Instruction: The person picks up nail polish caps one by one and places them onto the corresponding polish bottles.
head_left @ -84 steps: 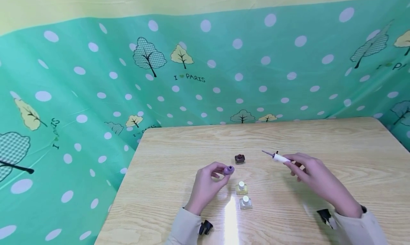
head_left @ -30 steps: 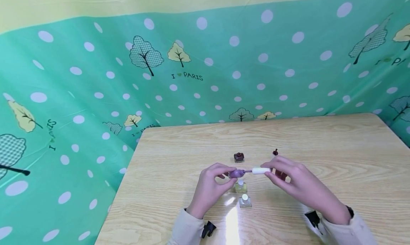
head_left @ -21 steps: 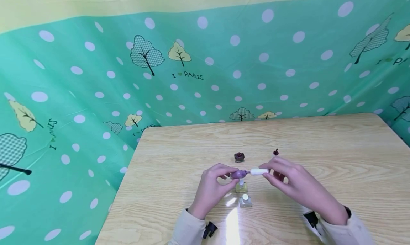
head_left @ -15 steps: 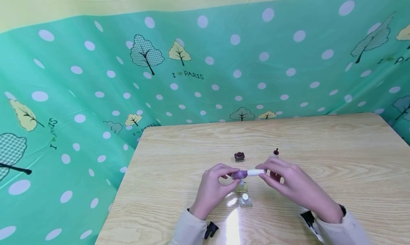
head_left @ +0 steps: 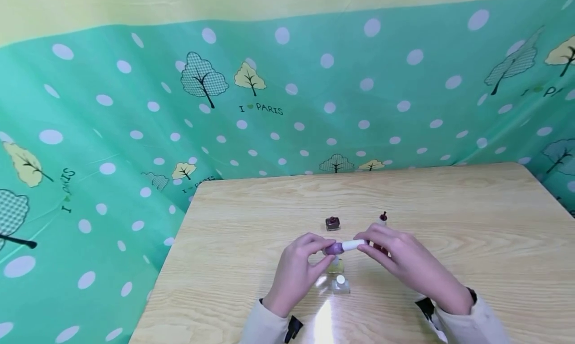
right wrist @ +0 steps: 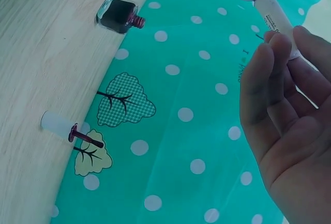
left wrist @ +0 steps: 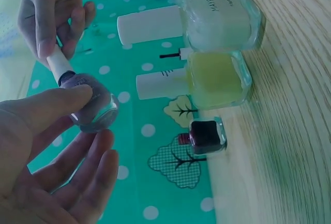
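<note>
Over the middle of the table, my left hand [head_left: 294, 271] holds a purple nail polish bottle [head_left: 334, 248] lying sideways in the air, thumb on one flat side in the left wrist view. My right hand [head_left: 402, 256] pinches the white cap [head_left: 353, 244], which sits on the bottle's neck with its brush hidden inside. Behind them stands an uncapped dark red nail polish bottle [right wrist: 118, 14]. Its likely white cap [right wrist: 57, 124] stands upside down beyond my right fingers, dark red brush pointing up.
Below the hands stand a capped yellow nail polish bottle [left wrist: 217, 79], partly covered in the head view, and a capped clear one [left wrist: 222, 19] nearer me. A green dotted curtain [head_left: 269, 134] hangs behind the wooden table [head_left: 233, 209]. Black straps [head_left: 294, 329] hang at the wrists.
The right hand has moved left with the white cap. Its purple-coated brush has gone into the purple bottle, and the cap now meets the neck. The left hand has turned the bottle sideways.
</note>
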A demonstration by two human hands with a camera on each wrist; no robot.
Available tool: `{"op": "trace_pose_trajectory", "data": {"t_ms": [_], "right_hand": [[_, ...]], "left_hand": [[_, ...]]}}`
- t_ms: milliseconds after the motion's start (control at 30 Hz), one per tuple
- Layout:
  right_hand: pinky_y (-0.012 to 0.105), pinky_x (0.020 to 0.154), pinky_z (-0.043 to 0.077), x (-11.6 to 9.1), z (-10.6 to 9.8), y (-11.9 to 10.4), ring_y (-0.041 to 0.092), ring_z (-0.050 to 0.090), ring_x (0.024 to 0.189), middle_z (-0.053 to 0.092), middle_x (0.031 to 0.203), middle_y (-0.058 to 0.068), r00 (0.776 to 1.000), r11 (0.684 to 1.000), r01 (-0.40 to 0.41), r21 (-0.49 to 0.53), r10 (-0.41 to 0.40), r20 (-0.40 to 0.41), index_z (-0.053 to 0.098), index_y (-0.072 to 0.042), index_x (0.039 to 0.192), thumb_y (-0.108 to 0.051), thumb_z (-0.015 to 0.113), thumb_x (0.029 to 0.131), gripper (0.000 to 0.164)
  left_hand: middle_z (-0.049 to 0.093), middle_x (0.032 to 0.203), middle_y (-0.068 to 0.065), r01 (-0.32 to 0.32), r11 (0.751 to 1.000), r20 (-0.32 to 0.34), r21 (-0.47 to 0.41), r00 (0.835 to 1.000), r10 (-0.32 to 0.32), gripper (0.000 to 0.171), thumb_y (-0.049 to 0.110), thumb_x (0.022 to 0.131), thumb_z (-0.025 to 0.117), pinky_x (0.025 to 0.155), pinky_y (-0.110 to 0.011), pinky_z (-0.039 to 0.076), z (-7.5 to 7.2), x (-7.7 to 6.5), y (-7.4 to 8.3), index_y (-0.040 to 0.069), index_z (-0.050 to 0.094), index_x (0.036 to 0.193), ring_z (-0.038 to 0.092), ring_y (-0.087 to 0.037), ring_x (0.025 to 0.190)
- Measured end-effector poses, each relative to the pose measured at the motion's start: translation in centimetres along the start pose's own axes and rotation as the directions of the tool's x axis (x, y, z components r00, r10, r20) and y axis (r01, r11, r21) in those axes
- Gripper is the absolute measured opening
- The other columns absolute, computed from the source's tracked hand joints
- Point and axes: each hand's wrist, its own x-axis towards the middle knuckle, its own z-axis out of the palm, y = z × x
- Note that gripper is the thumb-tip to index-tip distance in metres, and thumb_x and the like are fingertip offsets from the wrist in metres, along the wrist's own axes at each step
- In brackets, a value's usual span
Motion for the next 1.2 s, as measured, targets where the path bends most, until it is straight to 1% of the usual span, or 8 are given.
{"op": "trace_pose_trajectory", "data": {"t_ms": [367,567,700,900,967,1067,1167,1200], "right_hand": [[0.014,0.050,0.041,0.20,0.05,-0.09,-0.007,0.042,0.060,0.059,0.081,-0.017,0.998,0.997,-0.058,-0.050,0.057,-0.030,0.073,-0.022,0.090,-0.019,0.071,0.092,0.004],[0.015,0.048,0.040,0.28,0.29,0.13,-0.006,0.040,0.056,0.059,0.072,-0.019,0.994,0.995,-0.084,-0.058,0.079,-0.075,0.075,-0.022,0.082,-0.020,0.071,0.092,0.011],[0.016,0.046,0.036,0.45,0.36,0.22,-0.005,0.035,0.052,0.052,0.063,-0.022,0.990,0.991,-0.117,-0.059,0.111,-0.090,0.070,-0.027,0.074,-0.023,0.070,0.093,0.020],[0.017,0.045,0.032,0.47,0.37,0.11,-0.004,0.030,0.048,0.045,0.056,-0.023,0.978,0.979,-0.200,-0.037,0.197,-0.065,0.061,-0.032,0.063,-0.029,0.068,0.095,0.033],[0.018,0.044,0.033,0.47,0.30,0.13,-0.003,0.032,0.048,0.046,0.057,-0.022,0.976,0.977,-0.211,-0.027,0.209,-0.054,0.065,-0.030,0.067,-0.031,0.067,0.095,0.028],[0.019,0.051,0.044,0.45,0.10,0.27,-0.004,0.047,0.057,0.058,0.069,-0.019,0.983,0.984,-0.177,-0.016,0.176,-0.049,0.074,-0.023,0.091,-0.033,0.070,0.093,0.011],[0.026,0.072,0.057,0.28,-0.35,0.53,-0.001,0.061,0.080,0.068,0.093,-0.016,0.996,0.996,-0.084,-0.002,0.084,-0.040,0.070,-0.016,0.118,-0.029,0.076,0.088,0.034],[0.027,0.078,0.058,0.20,-0.53,0.63,0.000,0.062,0.087,0.068,0.101,-0.015,0.998,0.999,-0.044,-0.004,0.044,-0.039,0.068,-0.016,0.123,-0.026,0.078,0.085,0.040]], "left_hand": [[0.070,0.102,0.006,-0.014,1.000,0.004,0.010,1.000,0.014,0.029,0.021,0.084,0.079,0.084,-0.023,0.056,-0.06,0.09,0.08,0.018,0.074,0.113,0.066,-0.009,0.093],[0.071,0.103,0.004,-0.016,1.000,0.012,0.009,1.000,0.016,0.029,0.023,0.085,0.077,0.084,-0.022,0.056,0.08,0.07,0.18,0.016,0.074,0.113,0.066,-0.010,0.093],[0.071,0.102,0.004,-0.025,1.000,0.007,0.012,1.000,0.025,0.028,0.023,0.086,0.076,0.083,-0.022,0.056,0.20,0.09,0.27,0.015,0.074,0.112,0.066,-0.010,0.092],[0.071,0.102,0.004,-0.019,1.000,0.010,0.014,1.000,0.019,0.027,0.024,0.086,0.076,0.083,-0.022,0.056,0.29,0.02,0.45,0.015,0.074,0.112,0.066,-0.010,0.092],[0.071,0.103,0.004,-0.011,1.000,0.010,0.013,1.000,0.011,0.028,0.025,0.087,0.076,0.084,-0.022,0.056,0.32,-0.01,0.46,0.014,0.073,0.113,0.066,-0.010,0.093],[0.071,0.104,0.003,0.000,1.000,0.008,0.007,1.000,0.000,0.028,0.026,0.087,0.076,0.085,-0.024,0.056,0.25,0.01,0.41,0.014,0.073,0.113,0.066,-0.010,0.094],[0.071,0.104,0.003,0.005,1.000,0.006,0.005,1.000,-0.005,0.029,0.026,0.087,0.076,0.085,-0.025,0.056,0.15,0.08,0.31,0.014,0.073,0.113,0.066,-0.010,0.094],[0.071,0.104,0.003,0.006,1.000,0.007,0.002,1.000,-0.006,0.029,0.026,0.087,0.076,0.085,-0.025,0.056,0.10,0.10,0.28,0.014,0.073,0.113,0.066,-0.010,0.094]]}}
